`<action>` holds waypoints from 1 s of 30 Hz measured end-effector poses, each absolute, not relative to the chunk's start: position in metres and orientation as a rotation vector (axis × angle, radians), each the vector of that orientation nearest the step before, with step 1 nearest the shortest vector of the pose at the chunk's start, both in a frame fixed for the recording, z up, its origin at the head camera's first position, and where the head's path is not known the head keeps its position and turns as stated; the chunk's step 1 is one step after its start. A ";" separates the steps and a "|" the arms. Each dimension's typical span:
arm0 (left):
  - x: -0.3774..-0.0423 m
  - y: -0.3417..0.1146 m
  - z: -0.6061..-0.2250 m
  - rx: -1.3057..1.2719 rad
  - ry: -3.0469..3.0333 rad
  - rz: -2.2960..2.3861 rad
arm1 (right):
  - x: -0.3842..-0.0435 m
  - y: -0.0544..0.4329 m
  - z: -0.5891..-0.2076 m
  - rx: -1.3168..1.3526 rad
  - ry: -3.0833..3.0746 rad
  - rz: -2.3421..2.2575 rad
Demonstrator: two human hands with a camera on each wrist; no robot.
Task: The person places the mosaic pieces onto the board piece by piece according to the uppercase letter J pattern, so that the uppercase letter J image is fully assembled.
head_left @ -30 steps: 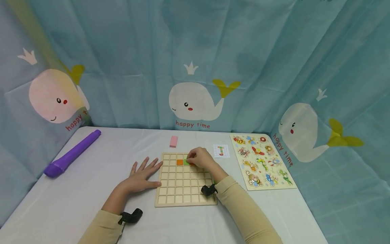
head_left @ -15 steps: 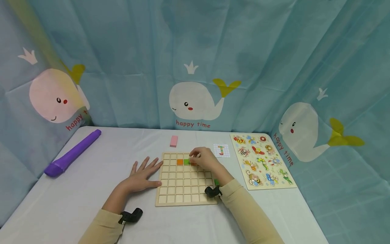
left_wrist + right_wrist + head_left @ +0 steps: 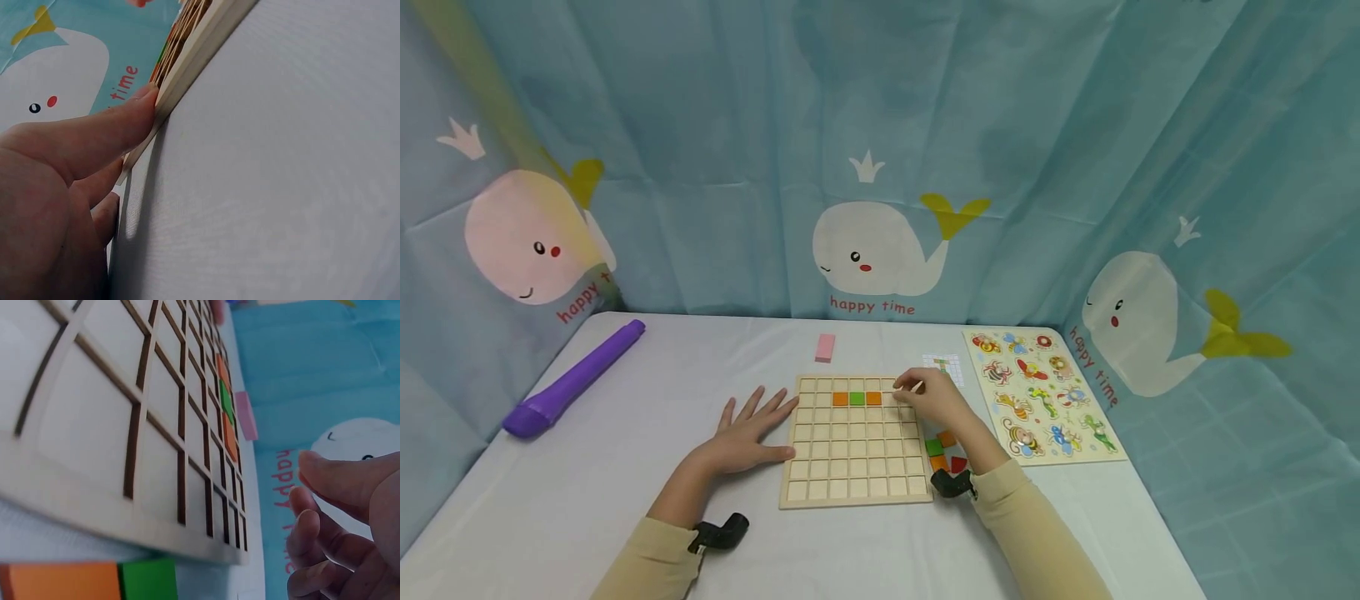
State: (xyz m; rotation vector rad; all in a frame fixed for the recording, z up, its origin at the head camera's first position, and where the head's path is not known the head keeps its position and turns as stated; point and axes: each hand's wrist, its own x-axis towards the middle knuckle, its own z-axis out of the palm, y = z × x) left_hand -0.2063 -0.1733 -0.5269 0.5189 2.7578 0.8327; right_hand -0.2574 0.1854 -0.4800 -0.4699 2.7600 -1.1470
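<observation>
Head view: left hand (image 3: pixel 741 442) wide against the board (image 3: pixel 858 450), probably for steadiness; three blocks (image 3: pixel 857 399) in one row of it; loose blocks (image 3: pixel 934 447) just beside, presumably for easy reach. Left wrist: thumb (image 3: pixel 131 119) on the board's edge. Right wrist: right hand (image 3: pixel 353 553) loosely curled, nothing visibly held.

Matt, smooth wooden grid board (image 3: pixel 859 448)
</observation>
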 end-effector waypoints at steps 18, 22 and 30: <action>-0.205 -0.173 -0.525 0.523 2.776 0.812 | -0.237 0.231 -0.480 -0.423 2.752 -1.086; -0.203 -0.173 -0.521 0.528 2.771 0.824 | -0.232 0.239 -0.482 -0.424 2.720 -1.069; -0.203 -0.171 -0.520 0.519 2.771 0.807 | -0.222 0.254 -0.487 -0.354 2.677 -1.003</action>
